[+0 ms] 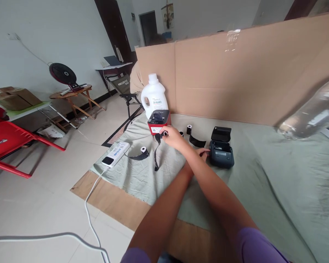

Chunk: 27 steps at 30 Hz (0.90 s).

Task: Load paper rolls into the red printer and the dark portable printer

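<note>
My right hand [170, 136] is closed on a small black roll [165, 134], whose loose dark strip [155, 157] hangs down to the cloth. It is just in front of a red and black label printer [159, 122]. My arms cross, the right over the left. My left hand [202, 153], partly hidden by the right forearm, has its fingers stretched against the left side of a dark portable printer [221, 155] with its lid raised. Similar rolls with white ends lie about, one at left [144, 151] and one behind [189, 129], both partly unrolled.
A white jug [154, 95] stands behind the red printer. At left, a white power strip [115, 154] trails a cable. A cardboard panel [203, 80] walls off the back, and a clear plastic-wrapped object [309, 113] lies right. Green cloth [252, 190] covers the surface.
</note>
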{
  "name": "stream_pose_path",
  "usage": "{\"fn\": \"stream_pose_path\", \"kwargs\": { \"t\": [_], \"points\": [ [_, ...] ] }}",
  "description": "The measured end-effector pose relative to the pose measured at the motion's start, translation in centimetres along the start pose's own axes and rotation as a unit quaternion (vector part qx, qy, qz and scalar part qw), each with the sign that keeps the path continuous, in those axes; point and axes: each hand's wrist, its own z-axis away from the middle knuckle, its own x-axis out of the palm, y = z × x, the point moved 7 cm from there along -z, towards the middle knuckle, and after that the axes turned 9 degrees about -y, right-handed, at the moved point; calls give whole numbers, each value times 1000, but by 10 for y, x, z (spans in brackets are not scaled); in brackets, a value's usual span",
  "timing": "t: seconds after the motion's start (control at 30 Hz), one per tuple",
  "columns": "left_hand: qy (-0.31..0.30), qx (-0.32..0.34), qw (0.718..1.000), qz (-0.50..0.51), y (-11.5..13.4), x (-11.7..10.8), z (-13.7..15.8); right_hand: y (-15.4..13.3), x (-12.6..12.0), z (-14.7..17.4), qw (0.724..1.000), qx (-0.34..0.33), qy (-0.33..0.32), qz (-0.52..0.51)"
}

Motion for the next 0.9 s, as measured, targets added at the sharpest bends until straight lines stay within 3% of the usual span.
{"fn": "stream_pose_path", "kwargs": {
  "t": [0.07, 0.17, 0.3, 0.37, 0.43, 0.5, 0.57, 0.63, 0.73, 0.9],
  "points": [
    [-10, 23, 1000, 10, 1, 0, 0, 1, -17, 14, 994, 1, 13, -106],
    [-3, 41, 999, -9, 4, -5, 1, 11, -49, 52, 972, 54, 31, -224],
    [8, 51, 999, -6, 11, -7, 6, 28, -99, 114, 959, 107, 60, -256],
    [9, 53, 998, -13, 15, -6, 12, 34, -121, 136, 954, 104, 84, -268],
    [-14, 97, 993, -58, 28, 0, 21, 36, -141, 148, 951, 90, 117, -273],
    [-78, 197, 968, -131, 51, 16, 33, 35, -156, 152, 947, 74, 146, -277],
    [-144, 294, 925, -192, 73, 38, 51, 29, -167, 153, 940, 53, 164, -296],
    [-164, 345, 896, -226, 87, 54, 67, 24, -173, 153, 931, 41, 164, -323],
    [-87, 340, 892, -284, 89, 60, 77, 26, -176, 155, 924, 54, 152, -347],
    [152, 300, 869, -363, 76, 35, 80, 49, -185, 162, 925, 95, 171, -325]
  ]
}}
